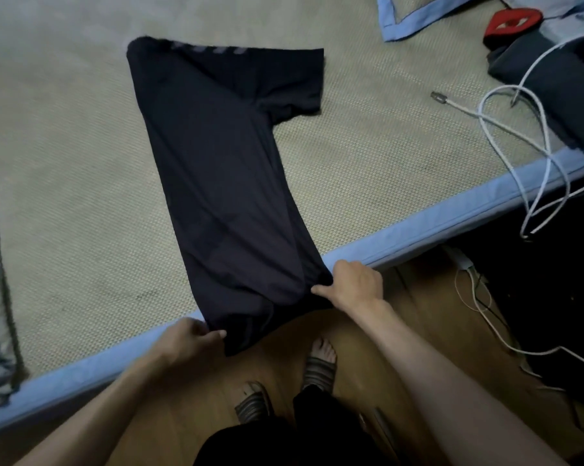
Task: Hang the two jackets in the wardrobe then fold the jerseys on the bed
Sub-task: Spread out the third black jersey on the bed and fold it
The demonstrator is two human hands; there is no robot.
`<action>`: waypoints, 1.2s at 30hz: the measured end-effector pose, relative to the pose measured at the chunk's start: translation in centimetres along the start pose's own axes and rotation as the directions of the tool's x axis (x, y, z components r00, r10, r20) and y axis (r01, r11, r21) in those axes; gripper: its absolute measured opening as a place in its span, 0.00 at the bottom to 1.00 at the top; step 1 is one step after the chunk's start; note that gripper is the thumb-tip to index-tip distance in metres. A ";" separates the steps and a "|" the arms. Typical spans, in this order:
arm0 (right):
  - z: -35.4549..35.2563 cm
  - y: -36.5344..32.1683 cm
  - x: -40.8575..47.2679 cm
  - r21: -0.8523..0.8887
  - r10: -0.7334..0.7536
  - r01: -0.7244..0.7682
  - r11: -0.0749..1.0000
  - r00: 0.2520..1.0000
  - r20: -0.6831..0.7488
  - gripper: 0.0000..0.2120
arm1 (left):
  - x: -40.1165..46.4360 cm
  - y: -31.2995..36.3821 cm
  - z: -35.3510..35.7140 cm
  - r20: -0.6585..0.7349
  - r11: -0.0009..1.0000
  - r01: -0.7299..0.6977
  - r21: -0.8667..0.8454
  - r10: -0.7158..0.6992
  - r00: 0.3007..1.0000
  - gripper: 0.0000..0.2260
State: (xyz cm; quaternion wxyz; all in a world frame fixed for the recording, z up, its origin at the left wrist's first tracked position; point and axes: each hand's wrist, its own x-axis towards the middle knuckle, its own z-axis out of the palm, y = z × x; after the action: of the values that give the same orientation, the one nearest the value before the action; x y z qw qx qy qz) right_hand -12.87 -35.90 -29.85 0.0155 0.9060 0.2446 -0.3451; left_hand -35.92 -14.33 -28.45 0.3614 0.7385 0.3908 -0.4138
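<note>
A dark navy jersey (216,156) lies lengthwise on the bed mat (65,163), folded in half along its length, one short sleeve sticking out to the right at the far end. Its hem hangs over the blue bed edge (435,227). My left hand (190,334) pinches the hem's left corner at the bed edge. My right hand (354,284) grips the hem's right corner, fingers curled into the cloth.
A white cable (505,129) loops over the bed's right side and down to the floor. Dark folded clothes (559,82) and a red item (509,18) lie at the far right. A blue-edged pillow (418,15) sits at the top. My sandalled feet stand on the wooden floor (418,297).
</note>
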 end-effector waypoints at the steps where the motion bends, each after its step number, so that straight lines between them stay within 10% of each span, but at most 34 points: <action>1: 0.3 0.0 0.2 0.016 -0.028 0.027 0.999 0.999 0.017 0.17 | -0.1 -0.3 1.1 -0.051 0.986 0.015 -0.169 -0.024 0.998 0.20; 6: 1.2 1.2 1.1 0.155 -0.060 0.035 0.987 0.985 0.159 0.12 | 1.7 -0.5 7.5 -0.061 0.787 0.078 -0.612 -0.145 0.988 0.06; 14: 1.1 2.0 3.6 0.189 -0.115 0.028 0.982 0.876 0.468 0.12 | 3.8 -0.7 9.9 0.158 0.684 0.208 -0.699 -0.135 0.978 0.21; 18: -4.7 -0.2 6.1 0.028 -0.047 0.038 0.999 0.830 0.556 0.22 | 3.6 -0.2 5.7 0.301 0.864 0.123 -0.488 0.035 0.953 0.17; 20: -7.7 -2.2 8.6 0.253 -0.043 -0.080 0.964 0.893 0.448 0.25 | 3.7 1.3 1.5 0.299 0.919 -0.001 -0.395 0.129 0.945 0.09; 23: -12.0 -5.8 13.1 0.737 0.045 -0.181 0.651 0.979 0.200 0.19 | 3.9 4.7 -6.9 0.240 0.946 -0.211 -0.247 0.270 0.932 0.04; 26: -15.9 -8.2 17.8 0.953 0.169 -0.195 0.232 0.973 0.158 0.19 | 7.9 9.1 -16.4 -0.134 0.906 -0.419 -0.063 0.409 0.903 0.07; 31: -16.2 -10.3 24.3 0.791 0.028 -0.238 -0.563 0.952 0.306 0.34 | 18.2 19.5 -27.8 -0.511 0.865 -0.424 0.267 0.500 0.699 0.22; 36: -16.4 -13.0 29.0 0.635 0.097 -0.059 -0.771 0.974 0.207 0.22 | 27.0 24.7 -28.5 -0.562 0.831 -0.322 0.454 0.548 0.620 0.27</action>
State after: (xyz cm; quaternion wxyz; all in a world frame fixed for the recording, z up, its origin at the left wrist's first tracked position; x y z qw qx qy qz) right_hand 9.96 -8.71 -33.87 -0.8039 0.3527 -0.3430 -0.3343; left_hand 4.65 6.92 -36.07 0.1656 0.9561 0.2305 -0.0732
